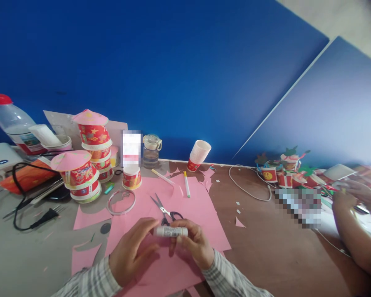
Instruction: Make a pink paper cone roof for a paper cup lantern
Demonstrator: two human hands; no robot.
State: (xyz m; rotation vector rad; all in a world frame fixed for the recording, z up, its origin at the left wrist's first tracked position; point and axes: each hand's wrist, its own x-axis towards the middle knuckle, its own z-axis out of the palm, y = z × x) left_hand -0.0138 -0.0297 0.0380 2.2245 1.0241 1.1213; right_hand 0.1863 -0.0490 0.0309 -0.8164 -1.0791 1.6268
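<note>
My right hand (196, 243) grips a white glue stick (170, 232) between thumb and fingers, holding it level above the pink paper (200, 222). My left hand (134, 247) is at the tube's left end, thumb and fingers spread apart; whether a fingertip touches it I cannot tell. Just beyond the tube lies a pair of scissors (163, 208) with blades parted and black handles, partly hidden by my right hand. A roll of clear tape (121, 202) is on the paper's left edge. Behind it stands a red and white paper cup (132, 177), upside down.
Stacked red paper cups with pink cone tops (80, 177) stand at left, near a black plug (46, 216) and a bottle (15, 119). Farther back are markers (187, 185), a glass jar (151, 152) and nested cups (199, 154). Another person's arms (352, 218) work at right.
</note>
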